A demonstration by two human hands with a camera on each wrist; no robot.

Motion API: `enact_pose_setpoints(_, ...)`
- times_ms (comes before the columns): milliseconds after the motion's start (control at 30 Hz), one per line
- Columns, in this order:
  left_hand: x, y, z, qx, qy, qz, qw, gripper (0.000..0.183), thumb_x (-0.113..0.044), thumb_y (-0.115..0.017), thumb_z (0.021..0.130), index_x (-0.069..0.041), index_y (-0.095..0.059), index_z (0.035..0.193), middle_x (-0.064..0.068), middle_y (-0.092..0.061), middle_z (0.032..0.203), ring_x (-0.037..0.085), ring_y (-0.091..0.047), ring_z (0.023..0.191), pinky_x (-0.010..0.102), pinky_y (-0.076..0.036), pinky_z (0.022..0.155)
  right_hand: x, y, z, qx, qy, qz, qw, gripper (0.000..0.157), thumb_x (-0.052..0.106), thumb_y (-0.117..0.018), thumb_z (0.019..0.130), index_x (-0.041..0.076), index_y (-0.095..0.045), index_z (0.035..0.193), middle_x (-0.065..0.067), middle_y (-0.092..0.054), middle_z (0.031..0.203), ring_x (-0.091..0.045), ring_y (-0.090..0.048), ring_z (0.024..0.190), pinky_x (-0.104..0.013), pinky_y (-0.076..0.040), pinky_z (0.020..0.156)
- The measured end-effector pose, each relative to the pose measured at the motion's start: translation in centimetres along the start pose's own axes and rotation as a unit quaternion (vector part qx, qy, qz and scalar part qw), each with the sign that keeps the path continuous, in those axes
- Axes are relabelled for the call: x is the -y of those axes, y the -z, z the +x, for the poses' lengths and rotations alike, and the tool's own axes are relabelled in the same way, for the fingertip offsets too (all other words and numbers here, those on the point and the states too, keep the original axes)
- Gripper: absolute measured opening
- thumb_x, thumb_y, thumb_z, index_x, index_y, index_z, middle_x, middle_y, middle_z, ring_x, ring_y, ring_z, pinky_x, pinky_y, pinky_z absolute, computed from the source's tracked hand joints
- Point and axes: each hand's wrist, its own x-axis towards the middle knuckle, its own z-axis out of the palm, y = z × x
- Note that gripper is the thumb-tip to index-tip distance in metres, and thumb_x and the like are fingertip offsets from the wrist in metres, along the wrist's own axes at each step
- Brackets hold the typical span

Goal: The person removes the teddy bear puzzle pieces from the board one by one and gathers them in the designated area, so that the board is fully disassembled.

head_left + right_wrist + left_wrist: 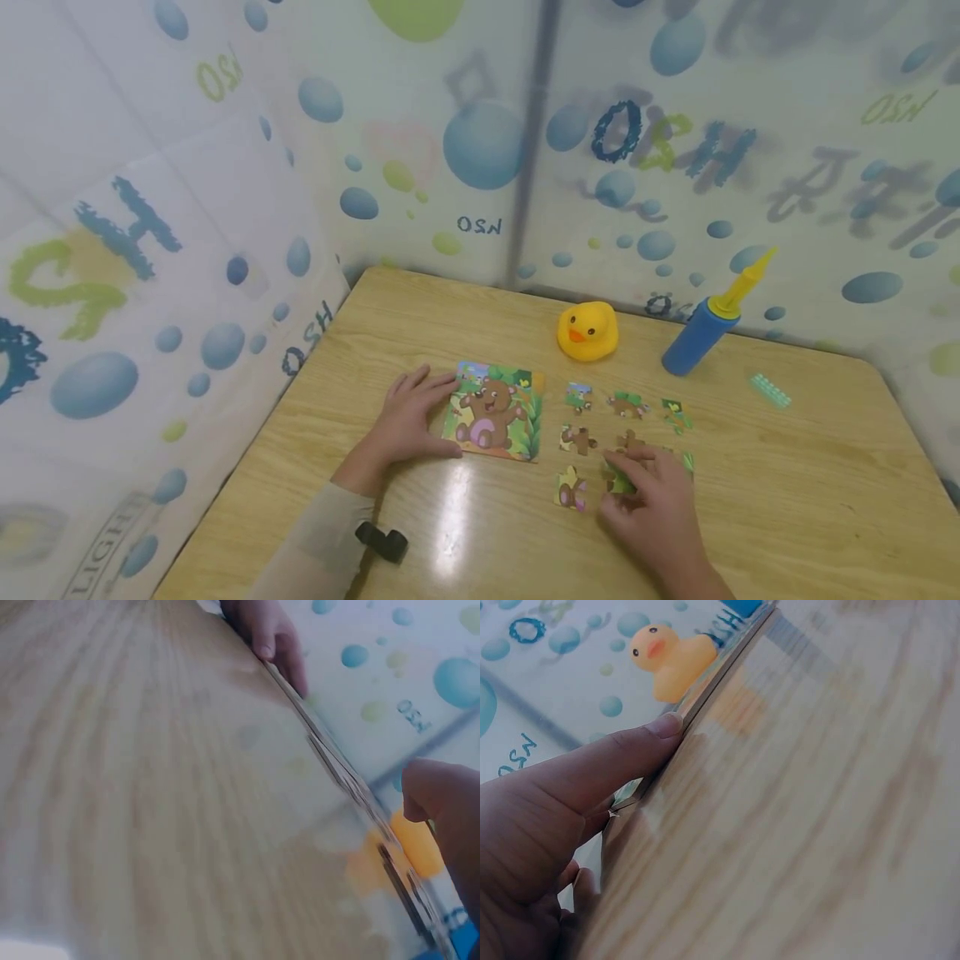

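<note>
A square bear picture (491, 417) lies flat on the table. My left hand (408, 417) rests at its left side, fingers extended along the upper left edge and thumb at the lower left corner. To its right, several loose jigsaw pieces are laid out in rough rows, among them a bear-face piece (576, 439) and a pink-and-brown piece (572, 489). My right hand (660, 508) is over the lower right of these, pinching a green puzzle piece (618, 481) between thumb and index finger. That hand partly hides the pieces under it.
Behind the pieces sits a yellow rubber duck (588, 332). A blue hand pump (701, 337) with a yellow nozzle stands to its right, tilted in the view. A small mint-green studded block (770, 390) lies farther right. Patterned curtains (480, 225) border the table's back and left.
</note>
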Motion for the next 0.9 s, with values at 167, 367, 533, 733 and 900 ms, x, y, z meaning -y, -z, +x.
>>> enact_pose_setpoints(167, 0.2, 0.0, -0.1, -0.002, 0.002, -0.001, 1.0000, 0.108, -0.057, -0.098, 0.065, -0.014, -0.057, 0.155, 0.004, -0.047, 0.166, 0.045, -0.021, 0.159, 0.069, -0.006, 0.126, -1.7, 1.7, -1.4, -0.001, -0.034, -0.023, 0.999, 0.044, 0.018, -0.084, 0.064, 0.013, -0.084, 0.108, -0.006, -0.065, 0.107, -0.023, -0.052, 0.099, -0.046, -0.035, 0.086)
enact_pose_setpoints(367, 0.3, 0.0, -0.2, -0.003, 0.003, -0.001, 1.0000, 0.109, -0.056, -0.098, 0.065, -0.014, -0.057, 0.156, 0.004, -0.045, 0.167, 0.045, -0.020, 0.159, 0.068, -0.005, 0.126, -2.8, 3.0, -3.1, -0.032, -0.061, -0.029, 0.997, 0.046, 0.011, -0.079, 0.057, 0.008, -0.082, 0.103, -0.014, -0.064, 0.104, -0.030, -0.051, 0.100, -0.050, -0.033, 0.088)
enact_pose_setpoints(533, 0.4, 0.1, -0.2, -0.005, 0.002, -0.002, 1.0000, 0.109, -0.056, -0.098, 0.065, -0.013, -0.057, 0.156, 0.004, -0.045, 0.167, 0.046, -0.021, 0.159, 0.068, -0.005, 0.126, -3.4, 3.7, -4.5, -0.033, -0.104, -0.048, 0.993, 0.048, 0.006, -0.081, 0.055, 0.006, -0.081, 0.102, -0.016, -0.062, 0.101, -0.031, -0.049, 0.096, -0.051, -0.033, 0.086)
enact_pose_setpoints(733, 0.5, 0.1, -0.3, -0.005, 0.005, 0.002, 1.0000, 0.109, -0.054, -0.099, 0.064, -0.012, -0.056, 0.156, 0.004, -0.045, 0.167, 0.046, -0.021, 0.159, 0.067, -0.004, 0.127, -2.7, 4.1, -5.1, -0.002, -0.163, -0.060, 0.985, 0.051, 0.004, -0.085, 0.057, 0.009, -0.080, 0.108, -0.012, -0.061, 0.104, -0.028, -0.047, 0.096, -0.050, -0.031, 0.086)
enact_pose_setpoints(900, 0.4, 0.1, -0.4, -0.003, 0.006, 0.001, 1.0000, 0.108, -0.054, -0.098, 0.065, -0.011, -0.057, 0.155, 0.005, -0.045, 0.167, 0.046, -0.021, 0.159, 0.067, -0.004, 0.127, -2.3, 3.9, -5.2, 0.016, -0.188, -0.081, 0.979, 0.046, 0.008, -0.085, 0.061, 0.012, -0.082, 0.107, -0.009, -0.062, 0.107, -0.031, -0.049, 0.097, -0.051, -0.031, 0.083)
